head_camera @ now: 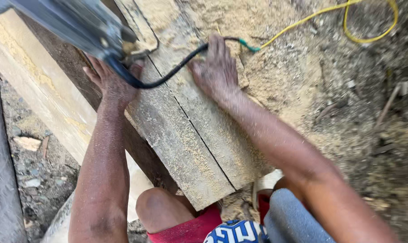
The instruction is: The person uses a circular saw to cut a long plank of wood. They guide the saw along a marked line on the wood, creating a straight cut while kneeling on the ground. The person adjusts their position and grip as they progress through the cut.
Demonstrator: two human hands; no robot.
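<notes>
Left grip: fingers spread flat on the plank, just under the grey power tool, holding nothing. Right grip: open palm pressing the plank's far end, likely to steady it; black cord runs over the fingers to a yellow cable. Sawdust heaped right.

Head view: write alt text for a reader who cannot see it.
Seen from above, a person's right hand presses flat on a sawdust-covered wooden plank marked with a dark lengthwise line, while the left hand rests at the plank's edge beneath a grey power tool. The tool's black cord crosses the plank and joins a yellow cable lying on sawdust-strewn ground.
</notes>
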